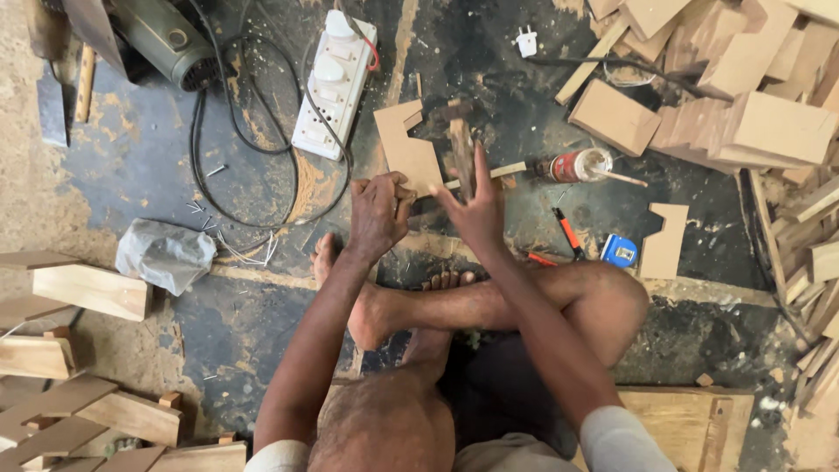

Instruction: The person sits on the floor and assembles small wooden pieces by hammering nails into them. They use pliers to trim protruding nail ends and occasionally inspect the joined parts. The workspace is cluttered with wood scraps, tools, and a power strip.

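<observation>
From my remote view, the left hand [377,214] is closed around the lower edge of a notched board piece [406,153] lying on the floor just ahead of the crossed feet, while the right hand [479,210] grips a hammer [461,149] with fingers partly spread. I judge the work mid-way: another notched piece [664,242] lies apart, a stack of cut blocks [743,105] beyond.

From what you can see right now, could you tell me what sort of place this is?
Most likely a small woodworking shop with work done on the floor. Cut wooden blocks are piled at one side, loose nails and sawdust lie on the dark floor, and a power strip feeds a power tool.
</observation>
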The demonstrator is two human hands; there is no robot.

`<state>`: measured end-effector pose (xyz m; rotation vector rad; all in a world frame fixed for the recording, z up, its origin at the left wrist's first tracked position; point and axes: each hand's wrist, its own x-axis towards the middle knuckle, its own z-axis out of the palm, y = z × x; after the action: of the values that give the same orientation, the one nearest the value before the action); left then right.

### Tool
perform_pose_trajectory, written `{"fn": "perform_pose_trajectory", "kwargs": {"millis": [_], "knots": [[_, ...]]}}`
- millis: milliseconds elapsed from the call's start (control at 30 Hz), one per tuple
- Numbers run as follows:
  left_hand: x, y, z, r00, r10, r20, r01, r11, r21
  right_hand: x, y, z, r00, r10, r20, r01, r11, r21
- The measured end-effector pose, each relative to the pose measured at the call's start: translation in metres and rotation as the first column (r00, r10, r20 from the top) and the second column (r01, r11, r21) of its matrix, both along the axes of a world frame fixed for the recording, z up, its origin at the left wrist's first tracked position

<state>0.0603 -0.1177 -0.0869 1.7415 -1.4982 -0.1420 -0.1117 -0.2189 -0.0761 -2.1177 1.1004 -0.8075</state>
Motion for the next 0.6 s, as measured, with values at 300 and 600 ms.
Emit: {"fn": "perform_pose_trajectory", "kwargs": {"millis": [300,600], "knots": [[0.000,0.010,0.017,0.986,0.010,0.168,-0.008,1.000,-0.012,0.008,-0.018,-0.016,0.997,0.053,0.055,-0.069,0.935,0.347],[-0.002,0.012,-0.014,0.996,0.053,0.078,-0.060,0.994,0.088,0.010,-0.018,-0.013,0.996,0.041,0.073,-0.066,0.919,0.388]]}}
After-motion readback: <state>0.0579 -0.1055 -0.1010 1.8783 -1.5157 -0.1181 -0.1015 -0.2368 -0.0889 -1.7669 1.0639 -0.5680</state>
